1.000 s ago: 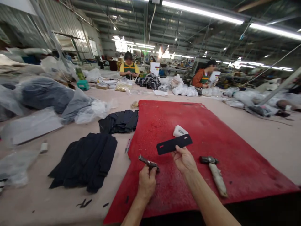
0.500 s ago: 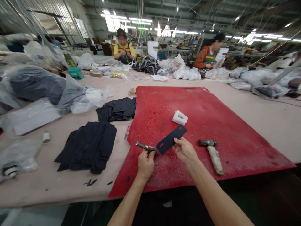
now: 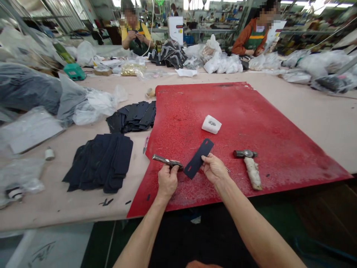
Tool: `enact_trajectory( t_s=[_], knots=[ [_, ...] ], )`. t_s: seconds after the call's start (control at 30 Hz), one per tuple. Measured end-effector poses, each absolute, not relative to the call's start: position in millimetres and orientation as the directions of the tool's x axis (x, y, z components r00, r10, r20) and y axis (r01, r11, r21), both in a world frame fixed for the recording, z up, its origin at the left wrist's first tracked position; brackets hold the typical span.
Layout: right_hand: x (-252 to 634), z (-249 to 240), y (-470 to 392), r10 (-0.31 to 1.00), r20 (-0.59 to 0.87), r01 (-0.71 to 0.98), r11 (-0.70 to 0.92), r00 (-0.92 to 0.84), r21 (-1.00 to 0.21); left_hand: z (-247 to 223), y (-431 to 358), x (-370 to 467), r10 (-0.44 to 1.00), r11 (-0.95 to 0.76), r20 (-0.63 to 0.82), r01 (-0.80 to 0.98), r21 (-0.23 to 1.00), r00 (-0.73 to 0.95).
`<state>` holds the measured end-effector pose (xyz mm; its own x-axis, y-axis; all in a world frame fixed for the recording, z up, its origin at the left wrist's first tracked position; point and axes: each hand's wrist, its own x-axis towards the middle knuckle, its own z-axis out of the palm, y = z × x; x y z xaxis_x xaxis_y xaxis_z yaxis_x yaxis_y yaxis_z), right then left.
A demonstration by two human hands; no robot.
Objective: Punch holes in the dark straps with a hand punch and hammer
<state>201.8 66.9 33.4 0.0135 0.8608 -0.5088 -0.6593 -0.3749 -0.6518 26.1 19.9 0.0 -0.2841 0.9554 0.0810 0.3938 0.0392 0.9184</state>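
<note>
My left hand (image 3: 168,181) is closed around a dark metal hole punch (image 3: 164,160), which lies sideways in my fingers. Between the thumb and fingers of my right hand (image 3: 214,168) is a dark navy strip (image 3: 198,159) with rounded corners and a slot near each end. The punch's right end is close to the strip's lower end; I cannot tell whether they touch. Both hands are over the red mat (image 3: 237,111). A hammer (image 3: 252,172) with a wrapped handle lies to the right. Beyond the strip sits a white block (image 3: 211,124) with a grey mark on top.
On the left are a pile of dark pieces (image 3: 102,162) and a second pile of slotted pieces (image 3: 134,117). Plastic-wrapped bundles (image 3: 30,89) lie at far left. A pink cutter (image 3: 145,145) rests by the mat's edge. Two co-workers (image 3: 136,35) sit across the table.
The view has tilted down, so the table things appear higher. The strip has turned more upright in my right hand. My left hand still holds the punch.
</note>
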Motion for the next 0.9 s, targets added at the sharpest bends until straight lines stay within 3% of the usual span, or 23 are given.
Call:
enact_trajectory(
  t_s=[0.43, 0.9],
  knots=[
    [215, 25, 81, 0.833, -0.493, -0.742, -0.161, 0.252, -0.651, -1, 22, 27, 0.952, 0.045, 0.067, 0.353, 0.934, -0.297],
    [221, 19, 85, 0.862, -0.418, -0.779, -0.046, 0.285, -0.626, -5, 27, 23, 0.950, 0.063, 0.076, 0.422, 0.904, -0.304]
  ],
)
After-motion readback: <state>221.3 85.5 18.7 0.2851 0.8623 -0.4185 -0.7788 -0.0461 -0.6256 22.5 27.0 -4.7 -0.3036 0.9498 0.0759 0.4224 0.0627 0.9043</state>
